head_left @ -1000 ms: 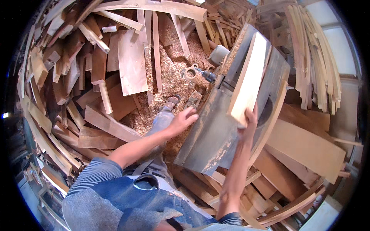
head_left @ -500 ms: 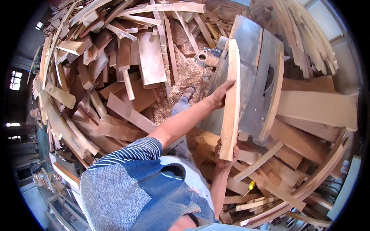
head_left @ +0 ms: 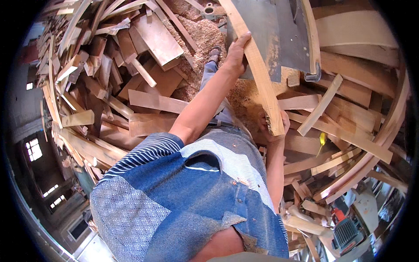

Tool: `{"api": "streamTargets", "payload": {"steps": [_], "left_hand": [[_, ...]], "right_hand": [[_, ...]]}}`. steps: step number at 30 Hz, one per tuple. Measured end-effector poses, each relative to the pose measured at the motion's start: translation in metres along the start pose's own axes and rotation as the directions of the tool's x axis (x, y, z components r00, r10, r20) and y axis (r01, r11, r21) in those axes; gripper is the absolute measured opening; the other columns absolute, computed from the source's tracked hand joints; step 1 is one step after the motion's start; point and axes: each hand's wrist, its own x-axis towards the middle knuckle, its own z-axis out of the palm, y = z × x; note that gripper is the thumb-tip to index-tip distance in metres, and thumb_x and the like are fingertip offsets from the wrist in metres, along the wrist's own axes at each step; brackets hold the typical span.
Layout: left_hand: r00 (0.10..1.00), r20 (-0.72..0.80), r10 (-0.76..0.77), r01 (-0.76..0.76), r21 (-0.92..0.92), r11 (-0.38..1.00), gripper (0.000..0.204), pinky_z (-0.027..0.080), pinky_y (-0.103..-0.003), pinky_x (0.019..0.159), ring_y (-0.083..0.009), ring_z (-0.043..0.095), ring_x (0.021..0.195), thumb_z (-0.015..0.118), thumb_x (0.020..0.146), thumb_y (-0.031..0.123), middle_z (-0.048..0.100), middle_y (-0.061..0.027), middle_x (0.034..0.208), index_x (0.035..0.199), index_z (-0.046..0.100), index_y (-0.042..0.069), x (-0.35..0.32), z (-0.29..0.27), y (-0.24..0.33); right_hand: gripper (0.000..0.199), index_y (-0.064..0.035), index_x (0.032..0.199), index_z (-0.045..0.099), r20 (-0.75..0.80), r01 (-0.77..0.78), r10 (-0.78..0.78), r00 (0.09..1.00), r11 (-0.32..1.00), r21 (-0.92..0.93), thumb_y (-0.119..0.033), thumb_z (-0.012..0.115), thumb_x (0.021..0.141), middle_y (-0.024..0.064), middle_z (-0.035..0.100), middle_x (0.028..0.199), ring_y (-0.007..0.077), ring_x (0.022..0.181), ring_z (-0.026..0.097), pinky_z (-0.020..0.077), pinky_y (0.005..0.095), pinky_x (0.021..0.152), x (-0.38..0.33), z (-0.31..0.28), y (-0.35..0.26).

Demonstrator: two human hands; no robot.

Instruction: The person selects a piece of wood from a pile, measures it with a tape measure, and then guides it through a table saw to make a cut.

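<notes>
A long, pale wooden board (head_left: pixel 257 72) is held slantwise in front of my body, with its far end beyond the upper edge of the picture. My left hand (head_left: pixel 237 54) grips its left edge partway along, thumb on the upper face. Around the rough near end, my right hand (head_left: pixel 276 124) is closed from beneath, its fingers partly hidden by the wood. Just beyond the board lies the grey metal table of a machine (head_left: pixel 290 48), dusted with sawdust; the board overlaps its left side in view.
Timber offcuts (head_left: pixel 157 39) are heaped at the left. More planks (head_left: pixel 353 76) lie at the right, near a yellow-handled tool (head_left: pixel 323 139). Wood shavings (head_left: pixel 205 41) cover the floor around my foot (head_left: pixel 214 54). A dark ribbed motor-like housing (head_left: pixel 347 233) sits at lower right.
The board has turned from nearly upright in view to a slant, its far end leaning left. Both hands keep their hold. The view has shifted, so the machine appears higher up.
</notes>
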Motion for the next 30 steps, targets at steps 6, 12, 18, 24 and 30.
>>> {"api": "streamTargets", "payload": {"steps": [6,12,18,24,30], "left_hand": [[0.996,-0.089,-0.013,0.016,0.032,0.999,0.057,0.059,-0.045,0.090,-0.0293,0.067,0.096,0.077,0.090,0.039,0.064,-0.0132,0.107,0.126,0.053,0.002,-0.017,0.002,0.001],[0.987,-0.020,0.158,-0.156,0.099,0.983,0.072,0.058,-0.043,0.093,-0.0299,0.066,0.102,0.076,0.089,0.048,0.064,-0.0146,0.109,0.136,0.053,-0.001,0.002,-0.054,0.039],[0.972,-0.124,0.202,-0.172,0.217,0.961,0.070,0.058,-0.042,0.088,-0.0279,0.067,0.097,0.068,0.090,0.058,0.065,-0.0146,0.105,0.129,0.056,0.001,-0.039,-0.048,0.083],[0.871,-0.122,0.475,-0.437,0.248,0.865,0.079,0.055,-0.047,0.101,-0.0344,0.064,0.115,0.061,0.095,0.058,0.061,-0.0205,0.131,0.146,0.043,0.000,-0.074,-0.097,0.137],[0.681,-0.222,0.697,-0.652,0.248,0.716,0.086,0.057,-0.051,0.100,-0.0390,0.068,0.111,0.062,0.093,0.060,0.064,-0.0253,0.129,0.147,0.043,-0.004,-0.134,-0.081,0.158]], "right_hand": [[0.040,-0.0073,0.136,0.058,-0.386,0.243,-0.302,0.872,0.950,-0.194,-0.032,0.057,0.105,0.0176,0.073,0.104,0.0246,0.086,0.072,0.0608,0.0359,0.071,-0.015,-0.050,-0.007],[0.048,0.0020,0.140,0.053,-0.577,0.302,-0.590,0.565,0.799,-0.520,-0.014,0.068,0.097,0.0145,0.073,0.099,0.0151,0.072,0.068,0.0575,0.0262,0.052,-0.074,-0.103,-0.083],[0.053,0.0014,0.134,0.063,-0.360,-0.373,-0.928,0.097,0.302,-0.878,-0.023,0.073,0.087,0.0187,0.074,0.102,0.0274,0.080,0.071,0.0571,0.0388,0.073,-0.118,-0.197,-0.163],[0.052,-0.0110,0.121,0.070,-0.236,-0.861,-0.970,0.063,0.067,-0.505,-0.041,0.079,0.080,0.0208,0.073,0.107,0.0399,0.103,0.069,0.0514,0.0543,0.091,-0.088,-0.319,-0.221],[0.033,-0.0058,0.093,0.075,-0.183,-0.920,-0.930,0.318,-0.257,-0.296,-0.038,0.071,0.088,0.0189,0.076,0.092,0.0386,0.085,0.074,0.0569,0.0581,0.071,-0.064,-0.394,-0.245]]}}
